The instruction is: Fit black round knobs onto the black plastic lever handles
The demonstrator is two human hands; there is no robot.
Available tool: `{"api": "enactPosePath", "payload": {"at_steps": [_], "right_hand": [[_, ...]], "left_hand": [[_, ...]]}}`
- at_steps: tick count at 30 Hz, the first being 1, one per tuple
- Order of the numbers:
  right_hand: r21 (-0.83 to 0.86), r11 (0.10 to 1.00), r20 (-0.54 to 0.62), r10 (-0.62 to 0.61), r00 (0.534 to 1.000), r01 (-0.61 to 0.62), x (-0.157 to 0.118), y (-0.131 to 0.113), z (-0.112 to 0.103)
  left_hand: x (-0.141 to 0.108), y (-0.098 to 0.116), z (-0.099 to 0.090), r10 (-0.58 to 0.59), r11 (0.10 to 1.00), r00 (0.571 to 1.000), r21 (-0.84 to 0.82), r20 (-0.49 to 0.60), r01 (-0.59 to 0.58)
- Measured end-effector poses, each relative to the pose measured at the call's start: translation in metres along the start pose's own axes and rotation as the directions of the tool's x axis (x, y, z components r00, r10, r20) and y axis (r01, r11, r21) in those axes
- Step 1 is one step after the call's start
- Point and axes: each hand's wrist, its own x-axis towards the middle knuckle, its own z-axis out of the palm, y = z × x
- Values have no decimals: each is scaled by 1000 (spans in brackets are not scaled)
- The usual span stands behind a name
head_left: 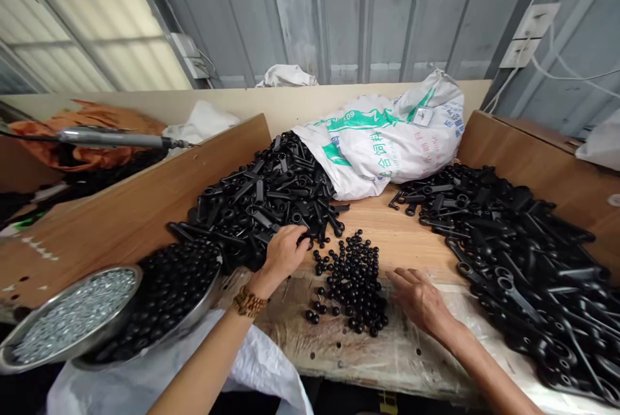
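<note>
My left hand, with a gold-coloured band on its wrist, is at the front edge of a heap of black plastic handles with ring ends. Its fingers are curled and pressed together. Something dark shows at the fingertips, too small to make out. My right hand lies low over the table with its fingers stretched out, holding nothing. Between both hands is a cluster of small black balls, its right side close to my right fingertips. A second heap of black handles lies to the right of my right hand.
A printed white woven sack lies behind the balls. At left stand a bowl of black balls and a metal bowl of small silvery parts. Wooden boards wall off the sides. A cylindrical power screwdriver is beyond the left board.
</note>
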Motion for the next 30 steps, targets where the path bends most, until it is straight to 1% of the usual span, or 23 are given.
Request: {"api": "enactPosePath", "payload": {"at_steps": [2,4,6,8,10,12,14,16,17,18,19,20,22,23,25,26,27,28,29,30], "right_hand": [[19,1000,21,-9,1000,9,13,-8,8],[13,1000,9,-18,1000,18,19,-12,17],[3,1000,-22,-23,999,23,22,-13,28],[10,999,-63,-44,997,45,23,-11,37],[28,997,-104,-72,992,75,23,-8,44],[62,993,-137,-93,986,102,22,-7,48],[143,984,-176,-84,981,110,20,-4,49],[306,948,-203,-27,979,90,17,0,47],[415,907,-206,27,978,62,16,3,44],[534,845,-200,100,975,23,15,6,40],[649,761,-183,186,965,-23,14,9,35],[751,657,-157,278,948,-68,14,12,30],[908,403,-78,431,899,-114,13,14,16],[961,259,-37,470,882,-97,13,14,10],[999,-37,24,477,879,-7,10,11,-2],[984,-170,39,457,888,45,7,8,-6],[956,-281,45,431,901,87,3,4,-10],[925,-364,49,399,916,109,-1,0,-13],[899,-423,55,364,930,113,-7,-5,-15],[880,-462,57,331,942,109,-13,-10,-17]], "left_hand": [[24,-8,6,6,999,1000,33,-3,-6],[49,-8,16,52,997,998,62,20,-53],[74,-1,30,128,988,989,74,70,-133],[96,10,48,203,975,970,69,134,-213],[113,22,68,243,964,950,56,195,-259],[126,33,86,235,966,941,45,243,-253],[134,40,100,182,979,942,40,281,-201],[142,44,106,106,992,945,32,309,-121],[145,45,106,65,997,946,23,319,-77],[147,47,104,27,999,945,9,325,-31],[149,47,99,-10,1000,945,-11,328,15],[149,48,93,-46,997,944,-38,327,62],[144,51,76,-100,982,938,-121,332,148],[137,54,66,-111,967,932,-178,344,181],[115,61,45,-89,924,916,-312,390,223],[100,65,35,-61,897,906,-375,418,233],[84,71,25,-23,864,895,-442,446,243],[66,77,15,14,819,880,-510,475,263],[47,84,6,52,757,862,-583,505,296],[28,91,-1,89,678,845,-654,527,336]]}}
